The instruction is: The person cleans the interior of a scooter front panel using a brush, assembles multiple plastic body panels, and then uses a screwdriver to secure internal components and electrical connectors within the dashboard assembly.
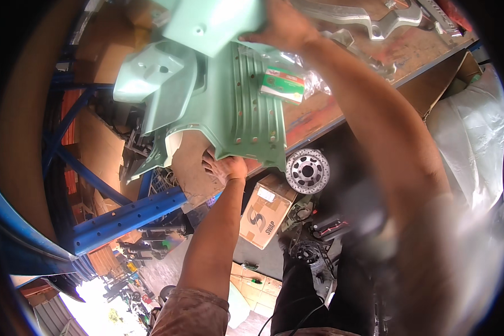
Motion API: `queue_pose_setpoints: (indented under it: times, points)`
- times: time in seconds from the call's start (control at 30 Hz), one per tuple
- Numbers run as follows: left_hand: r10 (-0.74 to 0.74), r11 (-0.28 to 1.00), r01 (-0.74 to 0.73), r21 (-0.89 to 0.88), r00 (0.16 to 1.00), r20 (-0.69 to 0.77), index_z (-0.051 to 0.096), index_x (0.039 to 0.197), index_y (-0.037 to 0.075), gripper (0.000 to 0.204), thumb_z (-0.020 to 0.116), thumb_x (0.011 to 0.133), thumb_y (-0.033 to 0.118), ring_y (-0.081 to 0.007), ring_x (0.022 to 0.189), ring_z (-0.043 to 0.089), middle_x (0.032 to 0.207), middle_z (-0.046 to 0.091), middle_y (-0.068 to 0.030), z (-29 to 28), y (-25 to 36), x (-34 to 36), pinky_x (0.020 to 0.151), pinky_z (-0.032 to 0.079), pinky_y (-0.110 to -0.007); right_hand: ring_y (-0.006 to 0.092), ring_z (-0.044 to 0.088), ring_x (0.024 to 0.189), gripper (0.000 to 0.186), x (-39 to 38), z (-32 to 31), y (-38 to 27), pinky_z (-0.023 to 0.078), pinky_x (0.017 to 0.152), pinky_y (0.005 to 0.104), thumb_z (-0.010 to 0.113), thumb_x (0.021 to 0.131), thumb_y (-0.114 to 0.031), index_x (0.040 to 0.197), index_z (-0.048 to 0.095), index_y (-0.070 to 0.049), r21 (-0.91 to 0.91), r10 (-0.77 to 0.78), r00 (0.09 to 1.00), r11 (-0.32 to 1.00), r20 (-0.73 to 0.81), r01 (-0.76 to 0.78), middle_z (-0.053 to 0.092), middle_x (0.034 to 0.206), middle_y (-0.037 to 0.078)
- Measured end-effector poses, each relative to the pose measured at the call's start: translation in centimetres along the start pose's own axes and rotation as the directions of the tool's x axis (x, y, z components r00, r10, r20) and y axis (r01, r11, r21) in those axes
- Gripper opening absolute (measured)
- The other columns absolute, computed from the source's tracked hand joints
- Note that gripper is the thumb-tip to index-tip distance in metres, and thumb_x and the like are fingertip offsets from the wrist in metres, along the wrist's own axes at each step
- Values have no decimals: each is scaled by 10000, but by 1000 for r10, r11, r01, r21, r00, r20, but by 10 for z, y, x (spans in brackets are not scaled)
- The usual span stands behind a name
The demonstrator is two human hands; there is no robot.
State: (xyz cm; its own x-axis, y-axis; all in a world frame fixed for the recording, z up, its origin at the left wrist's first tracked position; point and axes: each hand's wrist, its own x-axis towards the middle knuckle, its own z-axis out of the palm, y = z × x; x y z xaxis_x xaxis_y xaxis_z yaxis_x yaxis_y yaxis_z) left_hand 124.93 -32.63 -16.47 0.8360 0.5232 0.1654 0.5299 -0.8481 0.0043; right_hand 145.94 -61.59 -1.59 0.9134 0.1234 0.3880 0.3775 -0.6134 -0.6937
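Note:
Pale-green plastic panels lie stacked at the top centre: a large ribbed one (229, 112), a moulded piece (151, 73) and an upper panel (207, 22). My right hand (283, 28) grips the upper panel's right side and is partly blurred. My left hand (227, 168) is under the ribbed panel's lower edge, beside brown cardboard (187, 162), fingers curled and partly hidden; what they hold is unclear. A green-and-white packet (283, 84) rests on the ribbed panel.
A worn bench (319, 126) holds silver metal parts (375, 22). Blue racking (123, 218) stands left. Below are a cardboard box (266, 213), a brake disc (308, 171) and assorted parts. A white wrapped bundle (470, 134) is at the right.

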Motion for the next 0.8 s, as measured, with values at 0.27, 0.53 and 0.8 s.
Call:
queue_pose_setpoints:
  times: [0.27,0.53,0.8]
  points:
    - [-64,998,64,15,998,-4,433,1259,19,770,572,758,587,-396,1143,401,1224,426,-212,-18,21,-4,980,311,-519,382,525,1149,913,-14,-80,-41,418,995,393,823,653,-402,1262,366,102,229,-11,995,973,-101,34,531,1211,293]
    - [-37,998,45,35,980,-195,439,1288,30,723,587,763,505,-387,1157,417,1231,454,-208,-8,20,6,978,328,-522,300,590,1049,952,-105,-181,-78,471,916,334,778,683,-531,1250,410,139,41,377,903,918,206,-393,581,1151,246]
    - [127,969,-142,-201,988,-85,456,1294,14,723,550,805,539,-395,1246,367,1323,410,-236,-7,-28,26,1006,319,-505,222,568,1070,779,-436,-289,-116,460,931,334,803,723,-241,1308,408,89,270,661,734,686,155,-675,605,1129,148]
